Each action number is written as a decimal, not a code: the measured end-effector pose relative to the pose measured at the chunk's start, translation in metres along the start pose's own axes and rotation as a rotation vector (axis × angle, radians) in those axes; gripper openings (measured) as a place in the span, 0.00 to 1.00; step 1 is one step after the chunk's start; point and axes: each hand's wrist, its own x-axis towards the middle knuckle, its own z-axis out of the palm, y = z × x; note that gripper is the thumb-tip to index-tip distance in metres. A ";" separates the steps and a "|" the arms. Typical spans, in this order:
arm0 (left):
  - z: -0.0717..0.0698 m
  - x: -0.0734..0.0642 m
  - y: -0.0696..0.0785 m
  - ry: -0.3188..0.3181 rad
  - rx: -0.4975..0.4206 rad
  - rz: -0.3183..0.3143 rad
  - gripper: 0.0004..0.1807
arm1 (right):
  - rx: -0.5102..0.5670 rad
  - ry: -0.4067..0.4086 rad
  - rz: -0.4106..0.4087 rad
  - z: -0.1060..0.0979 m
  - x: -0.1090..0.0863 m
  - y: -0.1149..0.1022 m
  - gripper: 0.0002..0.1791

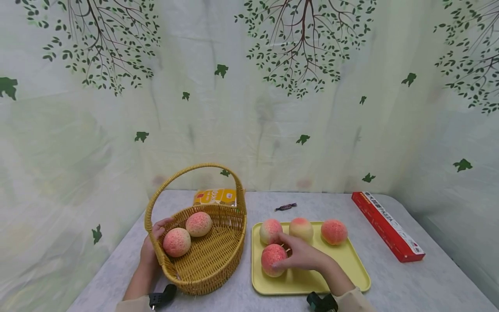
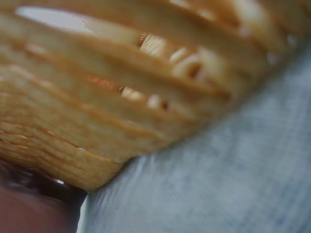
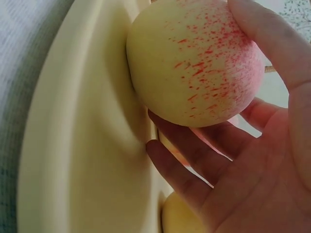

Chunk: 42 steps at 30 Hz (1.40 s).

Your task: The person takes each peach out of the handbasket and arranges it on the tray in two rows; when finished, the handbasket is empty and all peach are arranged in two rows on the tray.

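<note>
My right hand point(image 1: 298, 253) curls thumb and fingers round a pink and cream peach point(image 1: 274, 260), at the left side of the yellow tray point(image 1: 312, 287). Close up in the right wrist view, that peach point(image 3: 194, 63) sits between the thumb and the spread fingers, against the tray. Three more peaches lie along the tray's far side, the leftmost peach point(image 1: 270, 229) just behind the held one. My left hand point(image 1: 151, 249) grips the left side of the wicker basket point(image 1: 218, 277), partly hidden by it. Inside the basket are a front peach point(image 1: 177, 242) and a rear peach point(image 1: 199, 224).
The basket's tall handle point(image 1: 208, 165) arches above it. Behind the basket lies a yellow packet point(image 1: 215, 197). A small dark wrapped stick point(image 1: 286, 207) lies beyond the tray, and a long red box point(image 1: 387, 227) to its right. A patterned curtain point(image 1: 234, 108) backs the table.
</note>
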 end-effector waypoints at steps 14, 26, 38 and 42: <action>0.000 -0.001 -0.001 0.008 0.006 -0.008 0.22 | 0.021 -0.058 -0.004 0.000 -0.002 -0.003 0.25; 0.000 0.000 -0.002 0.022 0.031 -0.006 0.21 | 0.008 -0.087 -0.016 -0.001 -0.002 -0.002 0.31; 0.000 -0.002 -0.001 0.006 0.040 0.016 0.27 | -0.005 -0.093 -0.027 -0.002 -0.005 -0.004 0.30; 0.000 -0.002 -0.002 0.004 0.038 0.021 0.26 | -0.006 -0.089 -0.033 -0.003 -0.006 -0.005 0.30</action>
